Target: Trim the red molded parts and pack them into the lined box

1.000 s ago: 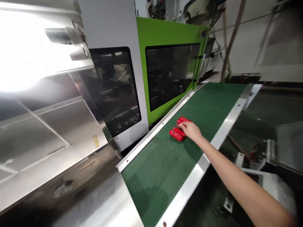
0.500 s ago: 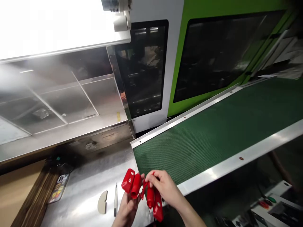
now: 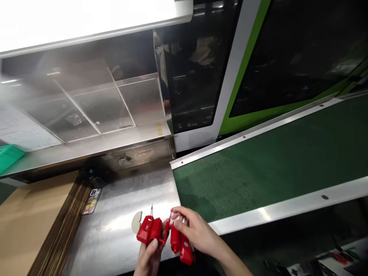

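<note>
Conveyor belt [image 3: 273, 165] lies right of bench [image 3: 120, 226]; blade [image 3: 151, 210] on bench, cardboard [image 3: 25, 218] to its left, shelf [image 3: 86, 145] behind.

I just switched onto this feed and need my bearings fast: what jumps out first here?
The bright red plastic part stands out at bottom centre, held between the left hand and the right hand above the steel worktable. To the right, the green conveyor belt runs away along the lime-green machine with its dark windows. A glaring white light panel fills the top left.
</note>
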The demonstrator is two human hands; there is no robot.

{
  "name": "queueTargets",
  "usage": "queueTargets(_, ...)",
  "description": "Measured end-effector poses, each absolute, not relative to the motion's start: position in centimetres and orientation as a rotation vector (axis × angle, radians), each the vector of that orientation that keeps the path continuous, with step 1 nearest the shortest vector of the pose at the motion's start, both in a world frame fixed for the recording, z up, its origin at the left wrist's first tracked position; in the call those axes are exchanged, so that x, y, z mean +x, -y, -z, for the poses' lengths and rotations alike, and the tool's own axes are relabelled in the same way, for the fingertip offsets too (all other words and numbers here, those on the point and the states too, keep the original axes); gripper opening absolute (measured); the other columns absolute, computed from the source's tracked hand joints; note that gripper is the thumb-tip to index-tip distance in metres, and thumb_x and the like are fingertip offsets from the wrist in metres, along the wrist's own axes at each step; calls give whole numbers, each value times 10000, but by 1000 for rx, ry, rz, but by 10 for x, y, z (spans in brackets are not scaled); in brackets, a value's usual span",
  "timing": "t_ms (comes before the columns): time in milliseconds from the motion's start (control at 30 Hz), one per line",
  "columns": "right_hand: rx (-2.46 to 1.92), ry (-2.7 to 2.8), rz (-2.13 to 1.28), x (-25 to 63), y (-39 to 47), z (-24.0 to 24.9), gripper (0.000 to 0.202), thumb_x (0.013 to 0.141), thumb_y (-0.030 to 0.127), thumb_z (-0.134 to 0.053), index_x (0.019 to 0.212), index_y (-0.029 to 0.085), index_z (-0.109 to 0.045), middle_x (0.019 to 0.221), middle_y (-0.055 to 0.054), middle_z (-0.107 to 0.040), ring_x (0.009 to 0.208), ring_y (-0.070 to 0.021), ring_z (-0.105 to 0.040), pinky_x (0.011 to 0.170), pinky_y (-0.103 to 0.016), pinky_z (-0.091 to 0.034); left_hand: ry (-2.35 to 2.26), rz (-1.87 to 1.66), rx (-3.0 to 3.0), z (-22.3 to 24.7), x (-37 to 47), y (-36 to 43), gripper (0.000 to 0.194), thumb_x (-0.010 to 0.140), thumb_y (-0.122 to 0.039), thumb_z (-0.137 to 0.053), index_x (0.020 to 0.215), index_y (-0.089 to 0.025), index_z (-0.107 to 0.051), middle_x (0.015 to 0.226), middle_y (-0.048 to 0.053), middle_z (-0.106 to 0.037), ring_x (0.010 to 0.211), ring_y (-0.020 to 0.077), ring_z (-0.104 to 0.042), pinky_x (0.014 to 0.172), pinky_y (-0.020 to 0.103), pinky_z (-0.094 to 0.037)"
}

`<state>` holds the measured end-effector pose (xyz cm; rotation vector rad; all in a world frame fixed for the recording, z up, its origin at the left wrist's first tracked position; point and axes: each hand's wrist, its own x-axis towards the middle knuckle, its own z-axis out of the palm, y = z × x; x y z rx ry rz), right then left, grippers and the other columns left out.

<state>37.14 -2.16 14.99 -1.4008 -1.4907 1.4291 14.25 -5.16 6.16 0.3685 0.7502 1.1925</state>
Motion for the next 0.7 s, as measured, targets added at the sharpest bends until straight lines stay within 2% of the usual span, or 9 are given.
queueTargets(67,-1448,1636,-1535,376,21,-150,799,887,581,-718,1569,239,-480,1540,-133,-574,1378,-341,-551,1130,-441,-436,-735,-1236,266,-67,135,53,360,865,-374,-799,1216,-302,-766,1309,93,-759,1453,412,-503,1289,626,-230)
queueTargets(167,-1453,1820,-1780,376,21,-151,1100,739,614,-846,1647,262,-335,1669,-141,-407,1485,-402,-437,1206,-508,-367,-768,-1280,230,-70,125,55,356,863,-382,-794,1209,-302,-762,1264,83,-775,1461,408,-495,1280,603,-281)
queueTargets(300,-1466,1904,-1694,349,29,-141,1234,667,480,-901,1669,172,-250,1709,-193,-289,1552,-420,-317,1266,-543,-286,-842,-1309,190,-69,114,56,343,837,-374,-817,1170,-302,-773,1244,66,-783,1402,402,-567,1266,604,-316)
queueTargets(400,-1353,2023,-1441,324,35,-127,1110,681,245,-839,1652,156,-309,1711,-185,-280,1571,-425,-260,1305,-566,-181,-880,-1266,156,-70,104,51,346,819,-428,-824,1105,-234,-809,1213,113,-793,1378,413,-587,1258,593,-338)
queueTargets(467,-1303,2016,-1378,311,36,-122,1086,643,198,-806,1634,152,-363,1706,-187,-289,1575,-436,-238,1311,-574,-116,-886,-1232,174,-72,92,48,376,811,-463,-820,1093,-215,-823,1232,137,-787,1408,422,-555,1261,596,-332)
queueTargets(500,-1301,1945,-1445,306,35,-121,1108,627,236,-814,1634,150,-362,1695,-197,-317,1562,-441,-270,1303,-575,-142,-873,-1212,196,-72,83,48,391,807,-475,-816,1112,-230,-821,1266,132,-775,1436,423,-523,1265,606,-318)
queueTargets(567,-1274,1595,-1779,295,33,-121,1095,661,491,-792,1613,127,-394,1587,-237,-493,1446,-447,-470,1231,-579,-308,-826,-1171,258,-68,58,50,420,782,-509,-821,1138,-285,-813,1331,99,-751,1478,432,-467,1269,640,-283)
queueTargets(633,-1077,1073,-2239,283,30,-121,1004,769,788,-514,1492,91,-545,1322,-241,-704,1213,-396,-675,1103,-531,-449,-772,-1119,327,-58,26,55,499,711,-580,-842,1134,-318,-812,1344,85,-744,1472,464,-461,1266,678,-246)
queueTargets(700,-777,627,-2540,266,29,-118,996,816,851,-241,1268,87,-695,1069,-209,-779,1036,-335,-743,1013,-451,-493,-756,-1078,349,-45,-9,60,630,584,-647,-881,1096,-285,-828,1299,131,-761,1404,535,-512,1246,725,-228)
